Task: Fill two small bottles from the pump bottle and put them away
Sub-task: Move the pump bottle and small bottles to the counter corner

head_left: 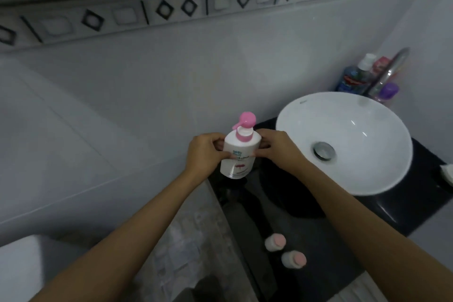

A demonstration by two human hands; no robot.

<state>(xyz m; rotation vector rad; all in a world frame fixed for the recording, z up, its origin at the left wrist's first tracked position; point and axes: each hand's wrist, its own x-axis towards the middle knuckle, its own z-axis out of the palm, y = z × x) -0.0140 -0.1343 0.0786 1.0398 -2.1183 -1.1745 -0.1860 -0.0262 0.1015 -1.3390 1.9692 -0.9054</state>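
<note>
A white pump bottle (239,152) with a pink pump head stands upright at the back left of the black counter (326,247), close to the wall. My left hand (203,154) grips its left side and my right hand (277,148) grips its right side, thumbs on the label. Two small bottles with pink caps stand near the counter's front edge: one (275,242) to the left, the other (294,259) just right of and nearer than it. Neither hand touches them.
A round white basin (382,179) with a metal drain sits on the counter right of the pump bottle. Behind it are a curved tap (389,71), a blue bottle (353,78) and a purple-capped bottle (388,92). Tiled wall rises behind; floor lies left of the counter.
</note>
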